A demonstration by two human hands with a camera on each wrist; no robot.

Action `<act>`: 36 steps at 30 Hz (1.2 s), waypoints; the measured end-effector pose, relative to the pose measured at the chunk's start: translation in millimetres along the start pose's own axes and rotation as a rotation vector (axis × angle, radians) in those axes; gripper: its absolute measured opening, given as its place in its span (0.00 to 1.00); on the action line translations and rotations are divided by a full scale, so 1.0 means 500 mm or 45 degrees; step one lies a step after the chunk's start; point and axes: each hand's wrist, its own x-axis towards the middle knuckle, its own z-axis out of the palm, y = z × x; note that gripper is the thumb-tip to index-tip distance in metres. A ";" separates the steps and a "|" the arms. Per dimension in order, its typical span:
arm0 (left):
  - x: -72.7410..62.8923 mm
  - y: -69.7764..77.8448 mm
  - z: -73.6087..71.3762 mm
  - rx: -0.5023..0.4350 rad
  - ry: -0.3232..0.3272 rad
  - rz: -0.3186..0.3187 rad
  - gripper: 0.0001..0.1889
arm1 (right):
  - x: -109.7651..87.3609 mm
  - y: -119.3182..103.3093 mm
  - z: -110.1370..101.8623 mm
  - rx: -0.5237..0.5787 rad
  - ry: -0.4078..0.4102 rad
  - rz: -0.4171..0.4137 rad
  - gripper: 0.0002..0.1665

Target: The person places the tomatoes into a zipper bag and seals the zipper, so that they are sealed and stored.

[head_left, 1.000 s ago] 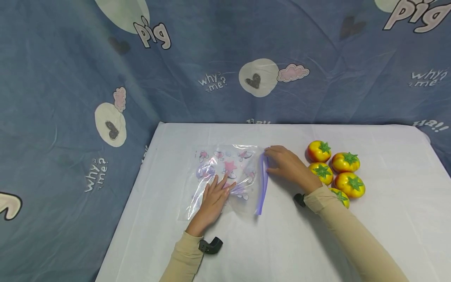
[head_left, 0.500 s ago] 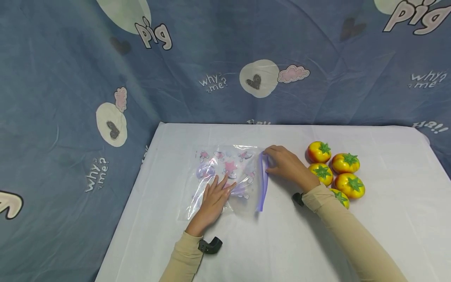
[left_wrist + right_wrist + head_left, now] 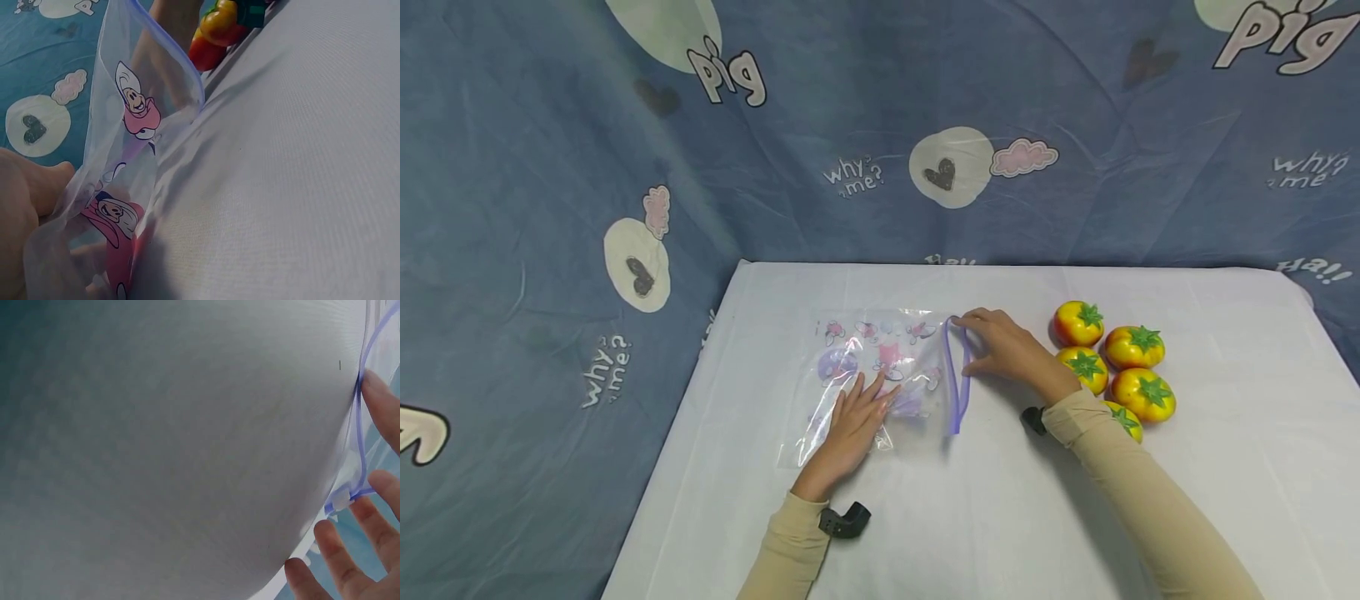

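A clear zip-top bag [image 3: 887, 354] with pink and purple cartoon prints lies flat on the white table. Its purple-rimmed mouth [image 3: 953, 383] points right, and the two rims stand apart. My left hand [image 3: 850, 425] rests on the bag's front middle, fingers spread. My right hand [image 3: 1011, 350] holds the far end of the mouth. In the right wrist view, the thumb [image 3: 382, 403] presses against one purple rim, and the index finger touches near the corner with a small clear slider [image 3: 341, 500]. The left wrist view shows the bag's upper film [image 3: 134, 125] lifted off the table.
Several yellow-red toy fruits with green leaf tops [image 3: 1135, 346] stand clustered right of the bag, partly behind my right forearm. The white-covered table [image 3: 1240, 467] ends at the back against a blue patterned cloth [image 3: 820, 83]. Each wrist wears a black device [image 3: 846, 521].
The bag's purple rims have parted into a visible gap. My right fingertips have shifted slightly left along the mouth. The left hand stays nearly in place.
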 end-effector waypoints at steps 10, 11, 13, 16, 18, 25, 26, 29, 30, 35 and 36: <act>-0.001 -0.007 -0.007 -0.123 0.018 0.008 0.25 | -0.008 -0.003 0.003 -0.001 -0.005 -0.012 0.56; -0.002 -0.007 -0.008 -0.150 0.030 0.009 0.25 | -0.008 -0.004 0.003 -0.004 -0.009 -0.007 0.57; -0.003 -0.005 -0.013 -0.196 0.049 -0.003 0.26 | -0.008 -0.004 0.003 -0.010 -0.017 0.003 0.57; -0.007 -0.001 -0.024 -0.263 0.060 -0.037 0.26 | -0.008 -0.005 0.002 -0.013 -0.032 0.013 0.58; -0.009 0.003 -0.032 -0.291 0.067 -0.059 0.25 | -0.007 -0.005 0.001 -0.014 -0.040 0.014 0.58; -0.001 0.025 -0.054 -0.224 0.109 0.031 0.21 | -0.006 -0.010 -0.004 -0.013 -0.072 0.022 0.58; 0.002 0.032 -0.056 -0.212 0.113 0.049 0.21 | -0.006 -0.010 -0.004 -0.012 -0.073 0.020 0.58; 0.013 0.062 -0.058 -0.150 0.125 0.096 0.22 | -0.006 -0.010 -0.004 -0.012 -0.075 0.006 0.58; 0.018 0.074 -0.058 -0.120 0.124 0.107 0.23 | -0.006 -0.010 -0.004 -0.011 -0.074 0.003 0.57; 0.039 0.133 -0.046 0.093 0.127 0.154 0.28 | -0.006 -0.012 -0.004 -0.022 -0.076 0.007 0.57; 0.043 0.143 -0.043 0.132 0.120 0.160 0.29 | -0.006 -0.012 -0.004 -0.024 -0.077 0.010 0.57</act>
